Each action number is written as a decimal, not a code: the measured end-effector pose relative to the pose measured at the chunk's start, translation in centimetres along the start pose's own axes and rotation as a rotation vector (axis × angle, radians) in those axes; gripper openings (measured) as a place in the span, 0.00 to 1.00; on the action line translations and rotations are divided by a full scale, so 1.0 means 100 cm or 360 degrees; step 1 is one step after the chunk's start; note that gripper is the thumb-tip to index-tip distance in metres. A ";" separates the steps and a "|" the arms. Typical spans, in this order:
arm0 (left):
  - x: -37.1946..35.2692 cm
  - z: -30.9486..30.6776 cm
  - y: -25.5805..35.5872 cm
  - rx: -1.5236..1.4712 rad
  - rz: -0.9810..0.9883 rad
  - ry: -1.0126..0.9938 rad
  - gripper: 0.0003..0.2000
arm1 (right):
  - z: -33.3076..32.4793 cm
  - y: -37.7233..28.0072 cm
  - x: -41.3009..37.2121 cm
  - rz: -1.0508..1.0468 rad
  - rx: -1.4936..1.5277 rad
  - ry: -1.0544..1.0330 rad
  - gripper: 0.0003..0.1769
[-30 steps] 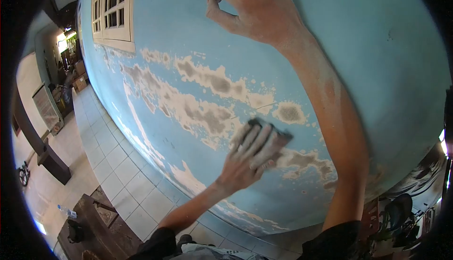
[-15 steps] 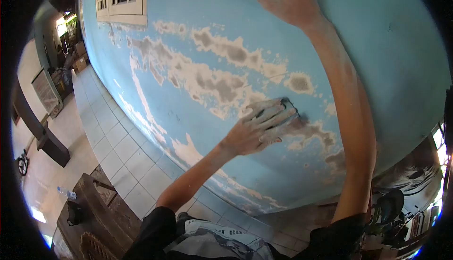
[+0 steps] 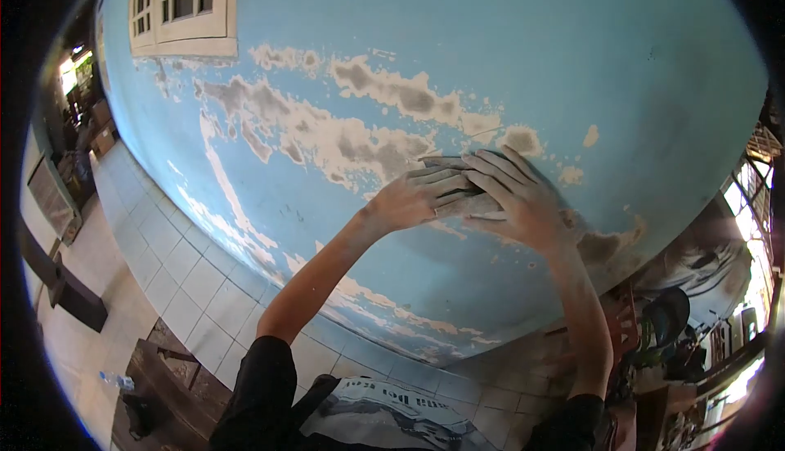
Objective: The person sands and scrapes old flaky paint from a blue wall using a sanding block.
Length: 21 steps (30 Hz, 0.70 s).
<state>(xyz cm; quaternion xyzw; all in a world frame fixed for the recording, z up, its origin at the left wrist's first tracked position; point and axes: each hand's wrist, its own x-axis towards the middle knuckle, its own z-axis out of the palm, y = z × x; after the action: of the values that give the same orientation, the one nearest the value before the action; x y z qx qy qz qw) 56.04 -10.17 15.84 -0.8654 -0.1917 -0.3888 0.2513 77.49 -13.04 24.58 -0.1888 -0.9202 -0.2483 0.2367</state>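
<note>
My left hand (image 3: 421, 197) grips a flat grey piece (image 3: 481, 204), perhaps sandpaper, held against the blue wall (image 3: 572, 58). Bits of the piece show above and below the fingers; the rest is covered. My right hand (image 3: 521, 206) lies over its right part, fingers stretched out and slightly spread, their tips overlapping the left fingertips. Both hands look dusty. Around them the wall has pale and grey bare patches (image 3: 360, 142), with more patches to the right (image 3: 601, 245).
A cream-framed window (image 3: 196, 46) is at the upper left. Below the wall runs a tiled ledge (image 3: 184, 275). A wooden table (image 3: 176, 402) with a plastic bottle (image 3: 118, 381) stands at the lower left. A red chair (image 3: 625, 328) and clutter are at the lower right.
My right hand has come down from high on the wall onto the grey piece. My left hand has shifted slightly up and left. The view has turned a little.
</note>
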 end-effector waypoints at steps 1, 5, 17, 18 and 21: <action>0.002 -0.006 -0.001 0.0078 0.0076 0.0042 0.23 | 0.005 -0.001 -0.001 0.0027 -0.0010 -0.0012 0.28; -0.006 -0.011 -0.015 0.0049 0.0174 0.0129 0.17 | 0.024 -0.008 -0.001 -0.0007 -0.0431 -0.0069 0.26; 0.032 -0.124 -0.135 0.0371 0.0136 0.0741 0.16 | 0.028 -0.025 -0.006 0.0751 -0.1309 0.0545 0.22; 0.044 -0.131 -0.149 0.0416 0.0160 0.0859 0.17 | 0.028 -0.027 0.007 0.0767 -0.1201 0.0559 0.22; 0.053 -0.141 -0.169 0.0643 -0.0034 0.0674 0.25 | 0.050 -0.030 0.019 0.0606 -0.1168 0.0433 0.23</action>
<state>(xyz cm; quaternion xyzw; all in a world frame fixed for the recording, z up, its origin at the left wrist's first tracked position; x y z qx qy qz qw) 42.25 -4.17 32.79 -0.6954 -0.2176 -0.5175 0.4487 72.83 -12.31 20.65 -0.3922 -0.6800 -0.5336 0.3146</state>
